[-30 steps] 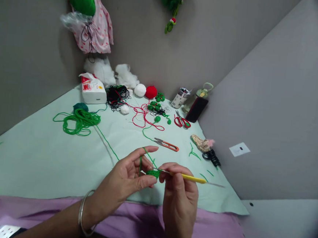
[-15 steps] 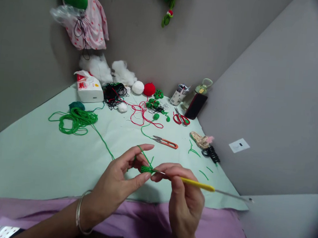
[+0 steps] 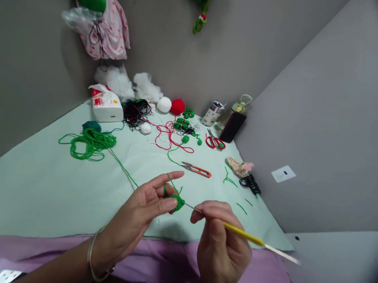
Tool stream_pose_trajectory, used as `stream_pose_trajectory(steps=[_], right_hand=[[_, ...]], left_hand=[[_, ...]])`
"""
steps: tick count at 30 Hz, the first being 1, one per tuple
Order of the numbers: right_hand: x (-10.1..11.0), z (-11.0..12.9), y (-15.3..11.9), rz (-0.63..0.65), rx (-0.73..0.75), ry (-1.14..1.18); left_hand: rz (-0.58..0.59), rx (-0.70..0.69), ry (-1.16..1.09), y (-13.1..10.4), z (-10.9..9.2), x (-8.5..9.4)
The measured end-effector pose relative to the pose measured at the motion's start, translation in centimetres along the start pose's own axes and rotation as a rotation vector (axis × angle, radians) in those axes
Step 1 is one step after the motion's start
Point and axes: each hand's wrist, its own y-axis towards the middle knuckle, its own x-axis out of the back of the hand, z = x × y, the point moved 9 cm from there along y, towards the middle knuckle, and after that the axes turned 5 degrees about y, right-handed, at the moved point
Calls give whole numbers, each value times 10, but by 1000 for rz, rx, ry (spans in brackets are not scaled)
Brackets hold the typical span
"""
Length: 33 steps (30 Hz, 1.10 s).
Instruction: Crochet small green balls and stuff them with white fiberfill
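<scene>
The bench [image 3: 41, 191], covered in pale green, spans the frame from left to lower right. The left hand [image 3: 139, 209] is at lower centre, its thumb and fingers closed on the work, with the forefinger extended and green yarn passing over it. The right hand [image 3: 223, 244], lower right of centre, has its fingers closed around the yellow grip of a crochet hook. The green yarn skein [image 3: 92, 145] lies at centre left; one strand runs to the left hand. The white tissue pack [image 3: 108, 109] is above it. The crochet hook [image 3: 243, 234] slopes down to the right; its thin shaft meets the crocheted piece, tip not distinguishable. The red-handled scissors [image 3: 215, 141] and, below them, the orange snips [image 3: 199, 170] lie beyond the hands. The green crocheted piece [image 3: 179, 204] is at lower centre, between left thumb and fingers.
</scene>
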Motion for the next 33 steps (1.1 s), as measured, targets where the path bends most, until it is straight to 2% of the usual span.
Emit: stream_pose_trajectory(steps=[2,4,6,8,10,11,14,16,18,20,23,26,29,31,33], right_hand=[[-6,-6,4,34,-85,101],[-10,-9,5,71,-111,83],[-10,-5,3,91,-40,-68],[-10,4,-2,118,102,-291],[-12,11,-7,152,214,-436],[-10,11,-7,143,226,-432],[3,3,1,19,88,-169],[5,-9,5,-32,-57,45],[-2,-19,7,-2,-164,174],[-7,-27,7,17,-245,238],[-4,-44,3,-60,-388,347],[-1,-60,-3,-127,-540,465],[-5,-71,-8,-97,-666,500],[-6,-74,-10,-74,-709,500],[-6,-72,-9,-63,-691,491]], left_hand=[[47,-19,36,1,1,-4],[67,-30,69,2,3,-6],[30,-56,85,3,2,-5],[0,-43,54,5,3,-3],[4,45,-21,6,8,-5],[10,97,-61,6,11,-5],[17,164,-124,6,14,-5],[20,107,-90,7,10,-4],[39,19,20,8,5,-5],[33,-67,175,8,1,-5],[-3,-117,369,5,1,-5],[-5,-126,461,2,1,-9],[-24,-196,552,-1,-5,-12],[-24,-229,588,-2,-7,-12],[-8,-219,576,-1,-6,-10]])
